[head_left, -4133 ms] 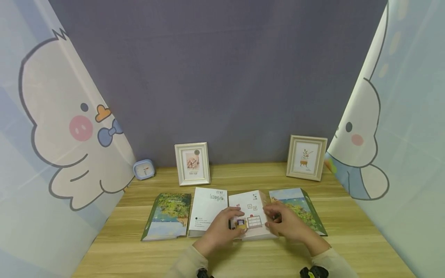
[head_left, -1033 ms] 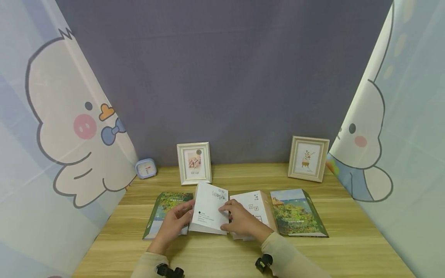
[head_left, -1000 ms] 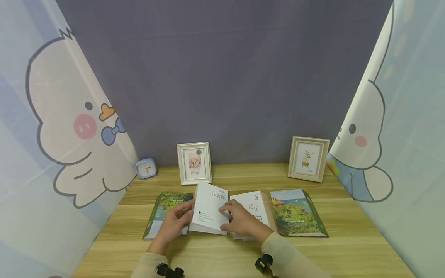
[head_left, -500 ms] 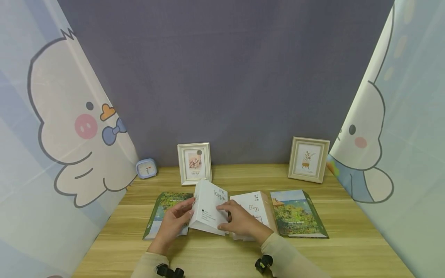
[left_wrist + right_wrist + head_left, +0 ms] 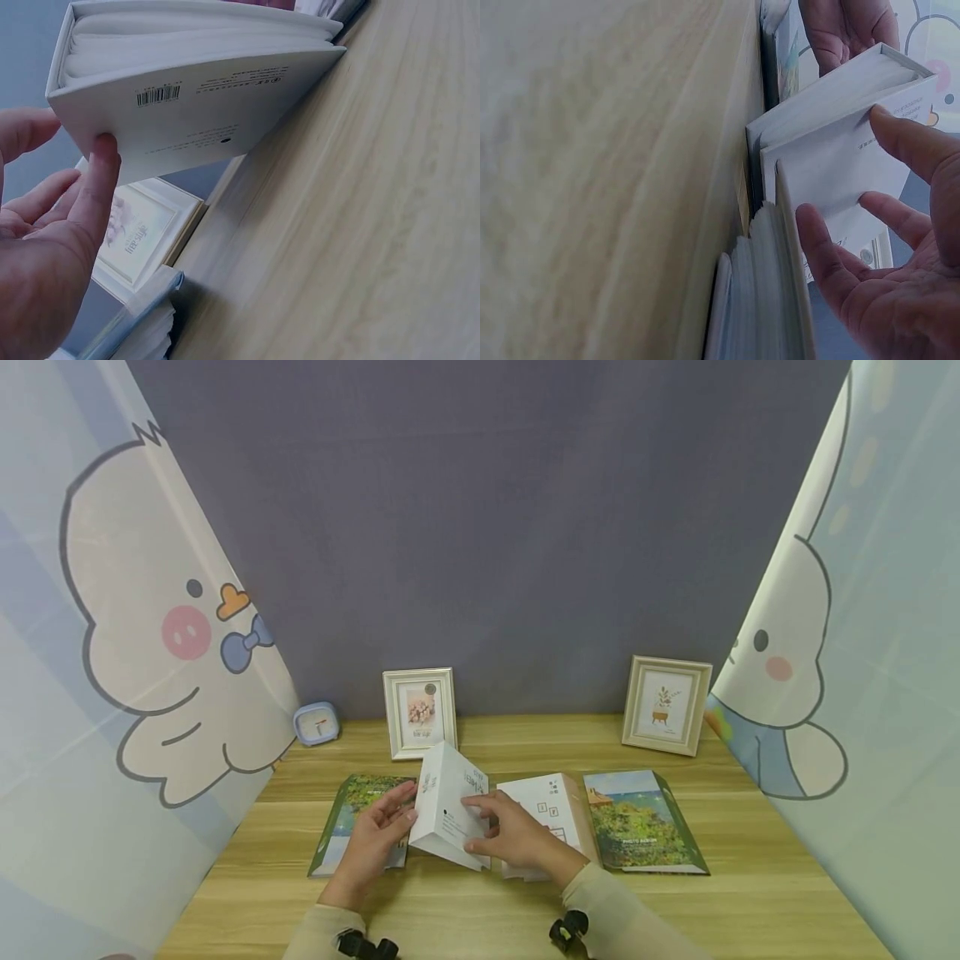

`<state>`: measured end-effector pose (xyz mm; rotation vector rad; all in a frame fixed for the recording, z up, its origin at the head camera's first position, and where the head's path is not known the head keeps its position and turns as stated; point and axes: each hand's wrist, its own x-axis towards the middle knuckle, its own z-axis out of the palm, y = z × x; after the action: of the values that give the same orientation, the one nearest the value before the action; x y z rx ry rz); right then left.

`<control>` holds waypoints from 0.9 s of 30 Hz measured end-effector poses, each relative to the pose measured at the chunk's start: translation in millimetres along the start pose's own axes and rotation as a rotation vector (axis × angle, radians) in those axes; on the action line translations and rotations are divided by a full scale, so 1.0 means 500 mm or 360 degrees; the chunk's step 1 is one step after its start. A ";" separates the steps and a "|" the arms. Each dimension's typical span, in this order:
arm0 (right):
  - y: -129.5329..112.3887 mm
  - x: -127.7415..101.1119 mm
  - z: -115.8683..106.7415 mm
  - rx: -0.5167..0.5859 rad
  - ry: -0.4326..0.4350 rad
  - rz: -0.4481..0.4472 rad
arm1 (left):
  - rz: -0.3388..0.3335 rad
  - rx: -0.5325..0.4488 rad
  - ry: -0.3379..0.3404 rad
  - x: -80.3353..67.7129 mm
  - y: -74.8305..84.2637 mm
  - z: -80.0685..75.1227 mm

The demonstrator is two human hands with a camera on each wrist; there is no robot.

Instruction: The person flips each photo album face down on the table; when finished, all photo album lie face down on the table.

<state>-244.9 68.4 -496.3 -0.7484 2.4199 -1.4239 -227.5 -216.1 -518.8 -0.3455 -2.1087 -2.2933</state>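
A white album (image 5: 459, 806) is tipped up with its spine raised, its lower edge near the table. My left hand (image 5: 366, 845) touches it at the spine side; in the left wrist view a fingertip lies on the cover with the barcode (image 5: 158, 96). My right hand (image 5: 519, 833) has its thumb and spread fingers (image 5: 821, 238) against the opposite cover. The second white album (image 5: 536, 806), with small drawings, lies under my right wrist. Outside these lie two colourful photo albums, one left (image 5: 367, 806) and one right (image 5: 643, 827).
Behind the albums stand a picture frame with flowers (image 5: 386, 714) and another with a plant (image 5: 630, 702). A small blue clock (image 5: 316, 724) is at the back left. Wooden tabletop (image 5: 480, 910) extends in front; patterned curtains line the sides.
Both hands have moved left from the album with drawings to the white one beside it. That album has been tilted up further, showing its spine. The right photo album now faces the other way up.
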 end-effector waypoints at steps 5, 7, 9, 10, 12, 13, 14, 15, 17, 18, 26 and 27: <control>-0.002 0.002 -0.001 0.0078 -0.0008 -0.0018 | 0.0039 -0.0080 -0.0085 -0.003 0.002 0.001; -0.002 0.003 -0.001 0.0106 -0.0007 -0.0022 | 0.0067 -0.0098 -0.0127 -0.003 0.002 0.001; -0.004 0.004 -0.001 0.0126 -0.0004 -0.0030 | 0.0091 -0.0110 -0.0160 -0.003 0.001 0.000; -0.004 0.004 -0.001 0.0134 -0.0003 -0.0036 | 0.0101 -0.0116 -0.0172 -0.003 0.000 0.000; -0.005 0.004 -0.002 0.0146 -0.0004 -0.0053 | 0.0114 -0.0139 -0.0192 -0.003 -0.001 0.000; -0.005 0.004 -0.002 0.0154 -0.0003 -0.0061 | 0.0120 -0.0153 -0.0203 -0.003 -0.003 0.000; -0.006 0.004 -0.002 0.0165 -0.0003 -0.0065 | 0.0126 -0.0170 -0.0216 -0.004 -0.004 0.000; -0.006 0.003 -0.003 0.0177 -0.0002 -0.0073 | 0.0134 -0.0187 -0.0234 -0.004 -0.004 0.000; -0.006 0.003 -0.004 0.0203 -0.0001 -0.0078 | 0.0149 -0.0219 -0.0271 -0.004 -0.006 0.000; -0.007 0.002 -0.005 0.0220 -0.0001 -0.0078 | 0.0157 -0.0229 -0.0292 -0.004 -0.007 0.000; -0.010 0.003 -0.007 0.0263 0.0006 -0.0072 | 0.0177 -0.0221 -0.0402 -0.005 -0.008 0.003; -0.011 0.004 -0.007 0.0262 0.0010 -0.0072 | 0.0181 -0.0219 -0.0411 -0.005 -0.008 0.003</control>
<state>-246.3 68.0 -489.9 -0.7640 2.2695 -1.6211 -225.2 -214.6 -523.0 -0.7824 -1.9742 -2.4466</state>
